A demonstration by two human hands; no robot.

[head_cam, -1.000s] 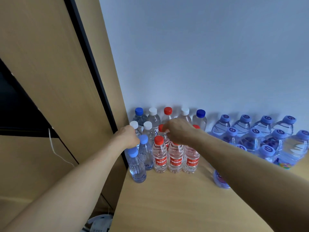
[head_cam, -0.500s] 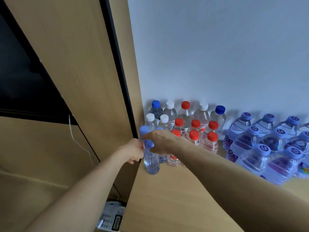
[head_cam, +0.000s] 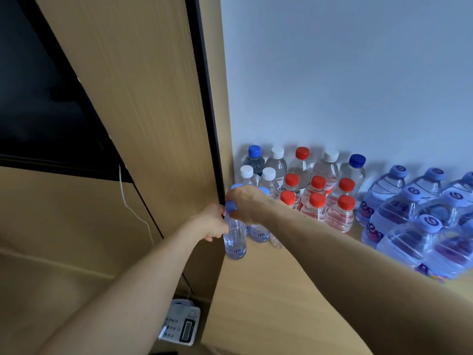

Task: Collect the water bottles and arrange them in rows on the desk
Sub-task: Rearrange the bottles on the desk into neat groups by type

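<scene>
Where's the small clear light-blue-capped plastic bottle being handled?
Head view, left of centre: the bottle stands frontmost at the wooden desk's left edge, left hand gripping its body, right hand on its cap.

I count seven red-capped small clear plastic bottles (head_cam: 316, 212), four white-capped bottles (head_cam: 277, 165), two dark-blue-capped bottles (head_cam: 354, 175) and three pale-blue-capped bottles (head_cam: 234, 240). I make out at least six large blue-tinted plastic bottles (head_cam: 394, 213), with the picture's edge cutting off others. There is one white desk telephone (head_cam: 179, 326).

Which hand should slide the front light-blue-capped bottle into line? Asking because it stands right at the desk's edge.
Probably left. The left hand grips the front bottle by its body at the desk edge; the right hand arches over its cap, its hold unclear.
</scene>
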